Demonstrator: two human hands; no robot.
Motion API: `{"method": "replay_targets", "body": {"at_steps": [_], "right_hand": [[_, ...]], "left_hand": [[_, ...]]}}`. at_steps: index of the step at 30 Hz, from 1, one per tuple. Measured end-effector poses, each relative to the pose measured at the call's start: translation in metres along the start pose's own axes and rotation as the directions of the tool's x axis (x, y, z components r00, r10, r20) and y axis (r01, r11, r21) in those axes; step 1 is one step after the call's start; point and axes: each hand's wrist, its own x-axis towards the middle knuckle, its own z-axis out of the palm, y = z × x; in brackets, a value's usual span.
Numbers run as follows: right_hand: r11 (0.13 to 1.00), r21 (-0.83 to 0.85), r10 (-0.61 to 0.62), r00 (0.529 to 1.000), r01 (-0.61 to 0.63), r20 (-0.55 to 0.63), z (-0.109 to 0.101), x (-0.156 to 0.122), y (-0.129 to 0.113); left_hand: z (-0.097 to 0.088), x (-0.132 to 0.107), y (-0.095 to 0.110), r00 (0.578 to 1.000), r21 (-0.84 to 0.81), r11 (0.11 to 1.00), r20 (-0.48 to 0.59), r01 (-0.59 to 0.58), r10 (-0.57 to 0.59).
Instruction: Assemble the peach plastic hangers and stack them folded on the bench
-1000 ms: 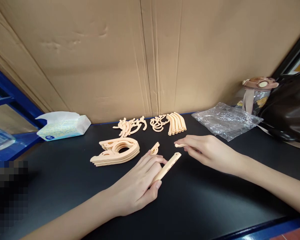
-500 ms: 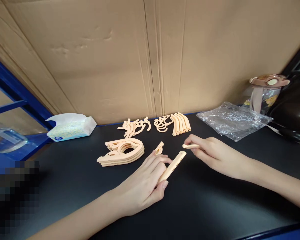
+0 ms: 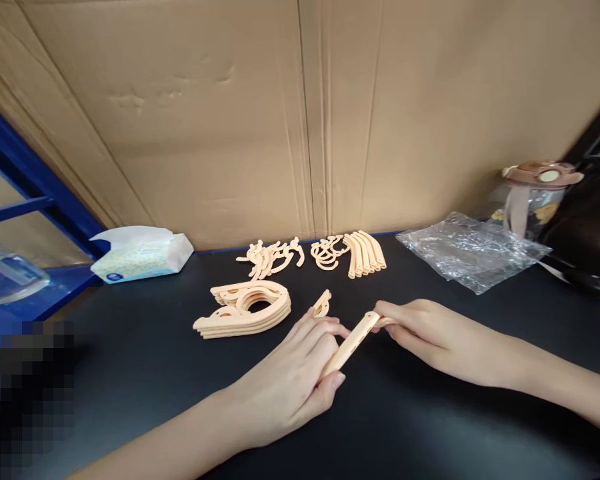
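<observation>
My left hand (image 3: pixel 300 373) is closed around a beige plastic hanger body (image 3: pixel 353 341), tilted with its far end up to the right and small slots along its edge. Between the thumb and fingers of my right hand (image 3: pixel 420 330) is a slim beige hanger arm (image 3: pixel 386 322), mostly covered by the fingers. Its tip meets the upper end of the hanger body; whether it sits inside cannot be made out. Just behind my left fingers, part of another beige piece (image 3: pixel 324 303) shows on the black table (image 3: pixel 430 427).
Left of my hands lies a stack of beige hanger bodies (image 3: pixel 275 320). Further back are small hooks (image 3: pixel 265 257), more curved pieces (image 3: pixel 325 253) and a row of hanger arms (image 3: pixel 365 257). A tissue pack (image 3: pixel 145 257), clear plastic bag (image 3: pixel 470 250) and bottle (image 3: pixel 540 193) stand around, before cardboard (image 3: pixel 205 133).
My right hand has brought the hanger arm left and down against the end of the hanger body. The left hand keeps its hold, and the view has shifted slightly.
</observation>
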Motion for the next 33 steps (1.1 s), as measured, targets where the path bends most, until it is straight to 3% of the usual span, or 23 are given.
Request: {"method": "replay_targets", "body": {"at_steps": [10, 25, 30, 33], "right_hand": [[1.0, -0.017, 0.018, 0.991, -0.02, -0.13, -0.003, -0.003, 0.004], [0.997, 0.074, 0.003, 0.998, 0.002, -0.063, -0.005, 0.0, -0.003], [0.995, 0.085, -0.056, 0.996, 0.061, -0.068, -0.006, 0.002, 0.001], [0.991, 0.109, -0.076, 0.997, 0.078, -0.024, -0.007, 0.002, 0.003]], "left_hand": [[0.0, 0.002, -0.002, 1.0, 0.028, 1.0, 0.001, -0.007, 0.007], [-0.002, 0.002, -0.002, 0.999, -0.017, 1.0, 0.034, -0.002, 0.003], [-0.001, 0.0, 0.0, 1.0, -0.033, 0.999, -0.013, -0.011, 0.01], [-0.001, 0.0, 0.002, 1.0, -0.023, 1.0, 0.017, -0.013, 0.013]]}}
